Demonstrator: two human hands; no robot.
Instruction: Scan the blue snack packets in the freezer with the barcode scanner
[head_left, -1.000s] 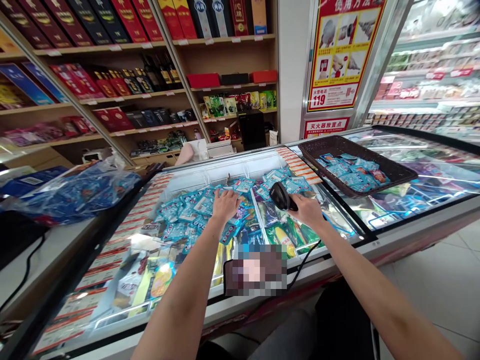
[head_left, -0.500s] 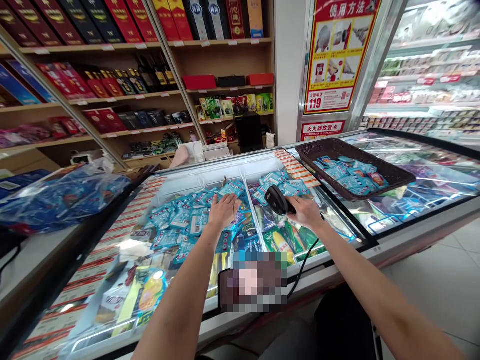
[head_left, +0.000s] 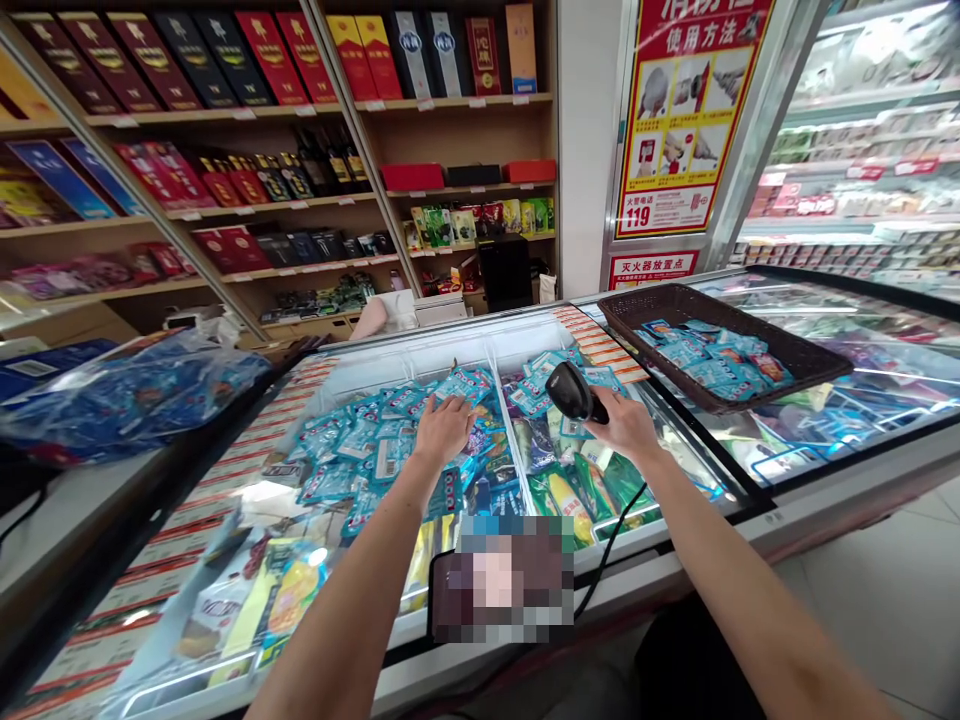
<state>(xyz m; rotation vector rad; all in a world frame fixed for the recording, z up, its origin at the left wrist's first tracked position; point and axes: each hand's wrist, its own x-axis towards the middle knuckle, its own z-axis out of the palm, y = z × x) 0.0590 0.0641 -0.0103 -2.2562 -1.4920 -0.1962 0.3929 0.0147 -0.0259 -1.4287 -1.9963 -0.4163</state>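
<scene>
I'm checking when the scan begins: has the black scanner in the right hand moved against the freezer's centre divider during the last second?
Yes. The scanner now sits slightly further right of the white divider, tilted more upright.

Glossy plastic packets [head_left: 390, 430], matt black scanner [head_left: 574, 392]

Chest freezer [head_left: 465, 345] in front, shelves [head_left: 300, 200] behind.
Snack packets [head_left: 360, 440] lie in its left compartment; a basket [head_left: 750, 385] sits on its lid, right.

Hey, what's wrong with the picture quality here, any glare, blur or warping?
Head view: glare streaks on the freezer glass; wide-angle bending of the shelves; a pixelated block below the left hand; the barcode scanner stays sharp.
</scene>
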